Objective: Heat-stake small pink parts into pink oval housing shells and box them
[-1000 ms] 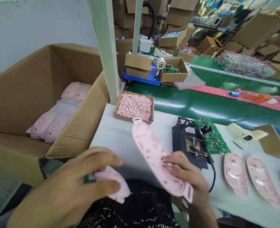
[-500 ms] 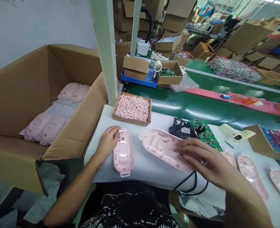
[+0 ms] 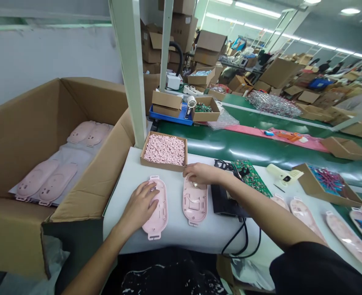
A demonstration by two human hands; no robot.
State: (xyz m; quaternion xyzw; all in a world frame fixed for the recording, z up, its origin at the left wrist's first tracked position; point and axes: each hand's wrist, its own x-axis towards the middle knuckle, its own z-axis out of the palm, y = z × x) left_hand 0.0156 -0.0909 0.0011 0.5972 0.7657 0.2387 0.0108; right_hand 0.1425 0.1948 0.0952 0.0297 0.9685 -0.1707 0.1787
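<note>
We've got the left hand (image 3: 138,208) lying on a pink plastic shell (image 3: 160,218), fingers slightly spread, tips on its upper half, not clasping it. That shell lies flat on a white-covered tabletop (image 3: 181,239), tilted a little off straight. The right hand (image 3: 201,173) is over the far end of a second pink shell (image 3: 195,207), fingers pressed together and curled down onto that end; we can't tell if they pinch it. The two shells lie side by side, just apart. Just past the right fingertips, a cardboard tray (image 3: 141,157) of small pink parts (image 3: 164,149) sits on the tabletop. The right forearm passes over a black device (image 3: 222,200), with a green circuit board (image 3: 251,180) beyond it. Further right, a row of pink shells (image 3: 306,217) lies on the tabletop. On the left, a big open cardboard box (image 3: 89,102) holds more shells (image 3: 56,182) on a sheet. Past all that, a green conveyor belt (image 3: 245,148) and a blue tray (image 3: 168,116).
</note>
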